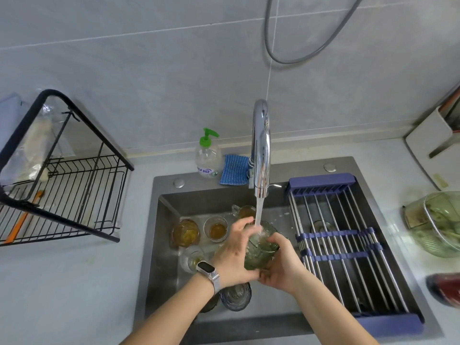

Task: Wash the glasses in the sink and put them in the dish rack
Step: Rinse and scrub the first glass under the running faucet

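Fingers [240, 227] of both hands curl around the green glass [258, 250], rinsing it under the tap [261, 150]; racking it probably comes next.

Behind the fingers [242, 226] of the left hand [232, 260], the near wall of the held glass [260, 247] is covered, and the right hand [280, 263] hides its base. Below the left wrist, a dark glass [211, 303] shows only a sliver. Far right of the fingers, the red object [445, 290] is blurred and cut by the edge. Far left, the dish rack [62, 185] runs out of frame.
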Tool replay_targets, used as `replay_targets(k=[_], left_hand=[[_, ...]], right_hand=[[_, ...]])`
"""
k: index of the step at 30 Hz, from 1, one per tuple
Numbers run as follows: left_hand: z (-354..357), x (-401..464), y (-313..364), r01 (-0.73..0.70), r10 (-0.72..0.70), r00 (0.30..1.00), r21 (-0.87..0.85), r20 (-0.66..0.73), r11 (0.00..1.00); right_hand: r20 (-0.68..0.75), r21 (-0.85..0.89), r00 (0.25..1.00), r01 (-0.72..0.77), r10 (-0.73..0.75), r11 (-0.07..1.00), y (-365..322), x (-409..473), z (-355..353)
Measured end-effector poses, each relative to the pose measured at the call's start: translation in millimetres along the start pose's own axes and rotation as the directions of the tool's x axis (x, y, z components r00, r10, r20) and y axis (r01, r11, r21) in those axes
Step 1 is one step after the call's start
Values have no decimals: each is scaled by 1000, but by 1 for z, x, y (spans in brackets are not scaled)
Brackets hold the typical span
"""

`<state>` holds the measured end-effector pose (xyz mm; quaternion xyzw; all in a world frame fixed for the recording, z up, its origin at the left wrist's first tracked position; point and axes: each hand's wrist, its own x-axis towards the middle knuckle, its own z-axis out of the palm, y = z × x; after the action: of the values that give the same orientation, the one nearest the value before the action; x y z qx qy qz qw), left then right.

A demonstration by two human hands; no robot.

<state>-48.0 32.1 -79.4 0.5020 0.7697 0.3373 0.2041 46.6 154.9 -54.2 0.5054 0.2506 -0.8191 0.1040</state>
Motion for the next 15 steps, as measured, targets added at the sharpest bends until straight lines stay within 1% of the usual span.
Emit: replay_targets(k=[2, 4, 5, 7, 8, 9, 10, 11, 12, 13, 14, 15], left_hand=[[-2, 6, 0, 104, -110, 994, -155, -28, 982], [-5, 11, -4, 281, -284, 958, -283, 34, 917], [-5, 13, -7, 336, -328, 941, -315, 82, 887], [-7, 16, -9, 364, -340, 931, -286, 131, 886], [-8, 16, -9, 361, -335, 931, -236, 142, 902], [-9, 15, -9, 340, -320, 937, -155, 139, 928], [-11, 14, -8, 298, -287, 947, -61, 141, 953], [-11, 11, -9, 257, -255, 954, 10, 159, 966], [-10, 7, -7, 220, -226, 957, 55, 180, 974], [-8, 4, -5, 200, -209, 957, 65, 202, 978], [-5, 2, 1, 186, -195, 958, 61, 210, 981], [-4, 2, 6, 178, -186, 961, 57, 204, 982]], right_hand=[[53, -19, 998, -38, 39, 999, 0, 2, 0], [119, -28, 991, -50, 53, 998, -2, 4, -2], [139, -30, 989, -53, 57, 998, -3, 4, -2], [133, -99, 989, -55, 68, 994, -7, 5, -5], [106, -203, 992, -47, 69, 978, -9, 5, -8], [51, -366, 997, -42, 65, 930, -11, 4, -11], [-27, -543, 999, -52, 45, 838, -14, 4, -15], [-116, -712, 993, -76, -10, 698, -18, 5, -19], [-192, -856, 975, -113, -107, 505, -23, 7, -23], [-217, -945, 944, -139, -248, 297, -26, 10, -27], [-163, -984, 902, -121, -400, 128, -27, 13, -28], [-65, -998, 858, -44, -510, 54, -27, 15, -27]])
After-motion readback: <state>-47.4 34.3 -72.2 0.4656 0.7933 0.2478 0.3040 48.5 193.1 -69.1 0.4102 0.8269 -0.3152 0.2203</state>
